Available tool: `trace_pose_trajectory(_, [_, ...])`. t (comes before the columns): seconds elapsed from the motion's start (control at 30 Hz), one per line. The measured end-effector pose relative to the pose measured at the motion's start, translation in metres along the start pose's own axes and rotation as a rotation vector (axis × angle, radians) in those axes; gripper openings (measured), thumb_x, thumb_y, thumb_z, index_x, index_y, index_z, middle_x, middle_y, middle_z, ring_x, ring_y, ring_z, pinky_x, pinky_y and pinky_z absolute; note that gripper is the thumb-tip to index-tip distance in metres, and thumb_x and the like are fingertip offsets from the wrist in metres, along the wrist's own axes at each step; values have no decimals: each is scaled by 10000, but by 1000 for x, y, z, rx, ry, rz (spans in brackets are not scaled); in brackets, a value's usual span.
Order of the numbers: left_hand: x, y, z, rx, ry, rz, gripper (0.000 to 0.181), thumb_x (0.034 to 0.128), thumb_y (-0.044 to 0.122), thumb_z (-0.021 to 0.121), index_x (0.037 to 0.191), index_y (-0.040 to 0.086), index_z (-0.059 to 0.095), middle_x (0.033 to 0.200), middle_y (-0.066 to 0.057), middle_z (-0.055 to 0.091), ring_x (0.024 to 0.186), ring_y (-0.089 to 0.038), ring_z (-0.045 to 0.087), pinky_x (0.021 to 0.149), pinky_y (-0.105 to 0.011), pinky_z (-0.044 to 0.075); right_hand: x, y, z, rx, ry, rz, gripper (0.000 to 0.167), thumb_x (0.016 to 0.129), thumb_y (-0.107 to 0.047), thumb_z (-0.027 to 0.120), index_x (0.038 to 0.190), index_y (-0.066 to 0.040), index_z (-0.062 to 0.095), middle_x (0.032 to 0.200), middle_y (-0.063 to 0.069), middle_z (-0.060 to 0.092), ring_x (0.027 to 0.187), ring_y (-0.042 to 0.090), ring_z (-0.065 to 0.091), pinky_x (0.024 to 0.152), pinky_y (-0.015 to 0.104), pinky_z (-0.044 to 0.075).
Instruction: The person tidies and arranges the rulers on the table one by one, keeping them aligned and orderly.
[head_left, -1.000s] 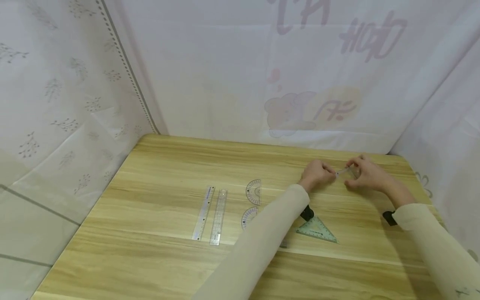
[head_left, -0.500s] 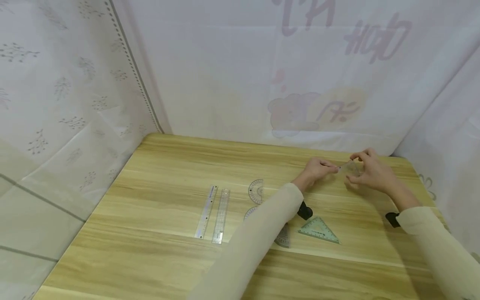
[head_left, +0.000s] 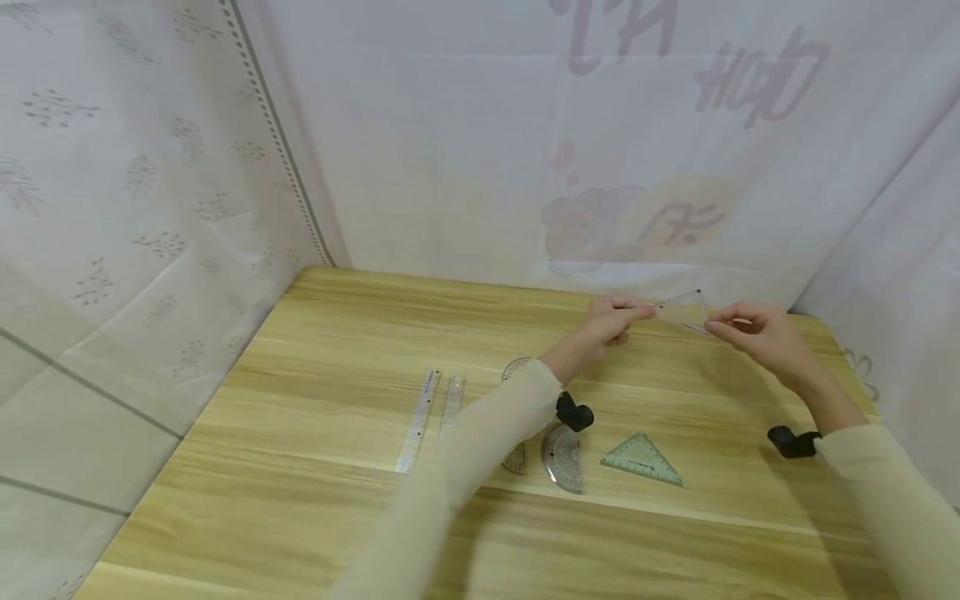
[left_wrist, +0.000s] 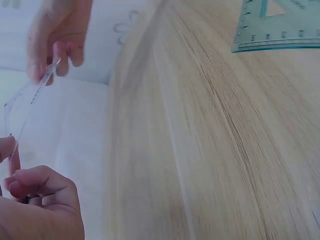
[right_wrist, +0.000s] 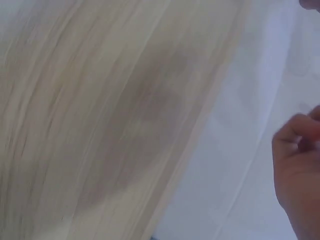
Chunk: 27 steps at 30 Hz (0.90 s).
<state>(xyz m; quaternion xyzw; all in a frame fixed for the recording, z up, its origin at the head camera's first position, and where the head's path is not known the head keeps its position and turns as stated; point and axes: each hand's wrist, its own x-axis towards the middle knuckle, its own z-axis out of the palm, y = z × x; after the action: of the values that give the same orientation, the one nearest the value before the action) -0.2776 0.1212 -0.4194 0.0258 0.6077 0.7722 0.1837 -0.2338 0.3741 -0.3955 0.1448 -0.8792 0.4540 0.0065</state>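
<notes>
A clear set square (head_left: pixel 681 300) with dark dots at its corners is held up off the table near the back right, tilted. At its left corner my left hand (head_left: pixel 609 323) pinches it between thumb and fingers. My right hand (head_left: pixel 767 337) pinches its right side. In the left wrist view, the printed edge of the set square (left_wrist: pixel 41 90) runs between both hands. The right wrist view catches only part of the right hand (right_wrist: pixel 300 170), and the set square cannot be made out there.
Nearest the hands lies a green set square (head_left: pixel 642 461). Left of it is a clear protractor (head_left: pixel 562 458), with other protractors partly under the left sleeve (head_left: pixel 480 437). Two clear rulers, one whole (head_left: pixel 418 421) and one partly covered (head_left: pixel 452 398), lie farther left. White cloth (head_left: pixel 450 167) hangs behind the table.
Both hands have lifted the clear set square higher and tilted it. My left hand has moved left and back, and its sleeve covers the second ruler while uncovering a protractor.
</notes>
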Motion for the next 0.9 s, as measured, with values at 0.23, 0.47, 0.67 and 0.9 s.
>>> trace_pose_trajectory(0.23, [-31,13,-30,37,-81,3,97,925,139,774,998,77,793,839,41,610,527,-92,303,498,-233,339,-6,-19,15,89,-95,-99,122,1006,-10,628,1048,93,679,949,63,652,718,138,560,623,256,481])
trace_pose_trajectory(0.47, [-59,19,-65,340,-188,185,101,944,121,754,997,42,789,819,-12,607,599,-104,387,527,-246,343,-11,-39,32,96,-149,-158,99,1003,15,620,1047,59,697,944,82,646,668,154,523,584,266,462])
trace_pose_trajectory(0.67, [-71,21,-90,447,-241,231,115,954,127,739,1003,30,777,882,-10,585,654,-94,416,557,-220,359,-10,-51,49,91,-184,-107,121,1015,-65,638,1059,28,702,920,132,605,669,202,490,576,295,437])
trace_pose_trajectory(0.9, [-81,24,-114,566,-267,262,141,965,160,732,1033,45,779,823,-10,581,730,-111,451,602,-232,358,-2,-56,68,88,-227,-95,163,1023,-128,644,1042,18,716,963,241,600,724,209,531,628,335,477])
